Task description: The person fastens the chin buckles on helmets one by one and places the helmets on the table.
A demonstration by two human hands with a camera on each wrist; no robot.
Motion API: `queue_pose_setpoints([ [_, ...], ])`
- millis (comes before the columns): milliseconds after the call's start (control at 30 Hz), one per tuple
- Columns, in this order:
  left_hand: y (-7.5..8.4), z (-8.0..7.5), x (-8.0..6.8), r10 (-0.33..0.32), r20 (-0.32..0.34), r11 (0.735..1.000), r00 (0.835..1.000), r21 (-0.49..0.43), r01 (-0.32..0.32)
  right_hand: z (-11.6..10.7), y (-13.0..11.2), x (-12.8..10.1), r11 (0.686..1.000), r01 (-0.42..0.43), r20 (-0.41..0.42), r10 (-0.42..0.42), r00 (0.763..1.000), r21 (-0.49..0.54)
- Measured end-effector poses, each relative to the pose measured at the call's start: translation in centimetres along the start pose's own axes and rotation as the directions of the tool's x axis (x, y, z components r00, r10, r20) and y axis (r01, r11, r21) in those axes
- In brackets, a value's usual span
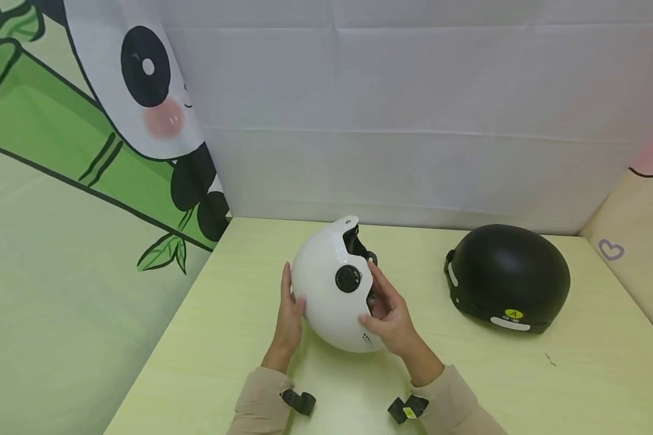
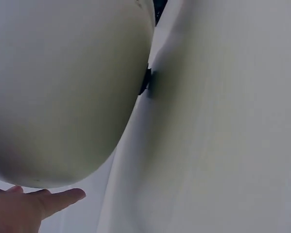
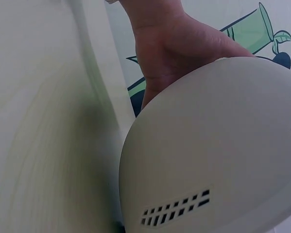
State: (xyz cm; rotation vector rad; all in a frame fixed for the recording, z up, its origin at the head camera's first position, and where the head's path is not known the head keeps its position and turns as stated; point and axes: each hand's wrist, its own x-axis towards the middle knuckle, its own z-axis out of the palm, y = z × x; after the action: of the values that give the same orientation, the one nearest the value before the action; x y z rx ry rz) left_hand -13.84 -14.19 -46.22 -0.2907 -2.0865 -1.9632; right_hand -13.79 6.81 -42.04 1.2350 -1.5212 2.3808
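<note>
A white helmet [image 1: 332,290] stands tilted on the pale green table [image 1: 223,350], with a black round dial on its shell facing me and black padding showing at its top opening. My left hand [image 1: 289,290] lies flat against its left side, fingers straight. On the other side my right hand [image 1: 378,302] grips the helmet's right rim, fingers curled into the opening. The left wrist view shows the white shell [image 2: 62,87] close above the left hand's fingers [image 2: 48,204]. In the right wrist view the vented shell [image 3: 218,155] fills the frame, and the left hand [image 3: 174,48] shows behind it.
A black helmet [image 1: 508,275] with a yellow sticker sits dome up on the table to the right, apart from the white one. White cloth walls stand behind; a panda and bamboo print [image 1: 87,151] covers the left wall. The table's right edge meets a beige wall.
</note>
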Motion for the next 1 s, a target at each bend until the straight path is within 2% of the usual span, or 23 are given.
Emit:
queue_pose_setpoints([
  [100,-0.6,0.1,-0.2,0.036,0.018,0.999,0.999,-0.038,-0.035,0.0,-0.1,0.2,1.000,0.011,-0.002,-0.011,1.000,0.008],
  [300,-0.9,0.6,-0.3,-0.010,0.042,0.997,0.999,-0.080,0.014,-0.3,-0.2,0.5,0.999,0.006,-0.018,-0.005,1.000,0.052],
  [433,-1.3,1.0,-0.3,0.102,0.057,0.990,0.993,-0.104,-0.096,-0.5,-0.3,0.7,0.998,-0.002,0.009,0.001,1.000,0.067],
  [533,-1.8,1.4,-0.3,0.148,0.047,0.984,0.988,-0.109,-0.143,-0.7,-0.5,0.8,0.998,-0.017,0.053,0.014,0.998,0.061],
  [667,-2.4,1.9,-0.3,0.145,0.011,0.983,0.989,-0.120,-0.143,-0.8,-1.3,1.2,0.996,-0.087,0.091,0.088,0.992,-0.018],
  [767,-2.6,2.1,-0.3,0.157,-0.003,0.976,0.988,-0.153,-0.156,-0.7,-2.2,1.6,0.973,-0.171,0.090,0.186,0.978,-0.152],
  [833,-2.6,2.2,-0.2,0.164,-0.008,0.973,0.986,-0.161,-0.163,-0.5,-2.8,2.0,0.925,-0.223,0.061,0.253,0.966,-0.307],
  [867,-2.5,2.2,-0.2,0.167,-0.008,0.972,0.986,-0.164,-0.166,-0.4,-3.2,2.2,0.885,-0.234,0.043,0.274,0.961,-0.403],
  [933,-2.5,2.3,-0.2,0.164,-0.006,0.975,0.986,-0.154,-0.163,-0.2,-3.8,2.7,0.771,-0.231,0.018,0.300,0.954,-0.594],
  [1000,-2.5,2.3,-0.2,0.158,0.003,0.977,0.987,-0.144,-0.156,0.0,-4.4,3.3,0.627,-0.204,-0.004,0.305,0.952,-0.752],
])
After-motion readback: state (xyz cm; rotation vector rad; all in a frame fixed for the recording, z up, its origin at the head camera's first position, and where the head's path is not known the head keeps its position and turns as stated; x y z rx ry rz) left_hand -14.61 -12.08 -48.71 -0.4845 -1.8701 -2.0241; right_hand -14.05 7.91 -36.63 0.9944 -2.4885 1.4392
